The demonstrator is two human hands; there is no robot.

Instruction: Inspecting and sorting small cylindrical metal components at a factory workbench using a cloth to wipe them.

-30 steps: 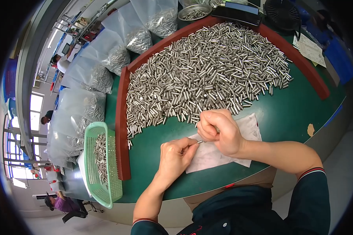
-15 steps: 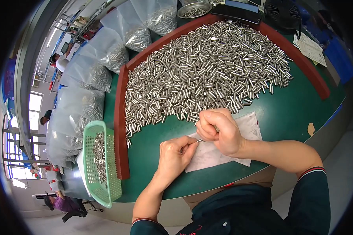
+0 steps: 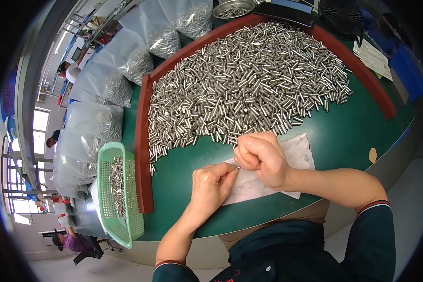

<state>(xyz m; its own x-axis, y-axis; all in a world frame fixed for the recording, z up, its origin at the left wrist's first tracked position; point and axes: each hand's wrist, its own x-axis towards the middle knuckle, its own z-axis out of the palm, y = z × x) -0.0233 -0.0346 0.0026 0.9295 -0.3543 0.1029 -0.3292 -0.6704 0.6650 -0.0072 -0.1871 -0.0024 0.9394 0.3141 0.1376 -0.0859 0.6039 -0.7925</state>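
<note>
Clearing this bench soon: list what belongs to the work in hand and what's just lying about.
Likely in the work:
left hand, pinching a pin
right hand, curled beside it
pin pile
cloth
red rails
basket and bags of pins
dish of metal pieces

Likely lying about:
black device
fan
papers
brown scrap

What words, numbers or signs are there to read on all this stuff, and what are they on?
None that I can read.
Paper sheet at the upper right: has print, too small and blurred to read.
Dark shirt: marked in red near the bottom edge of the picture, too unclear to read.
Metal pins: no writing that I can make out.
Pale sheet: smudges, no clear words.
</note>
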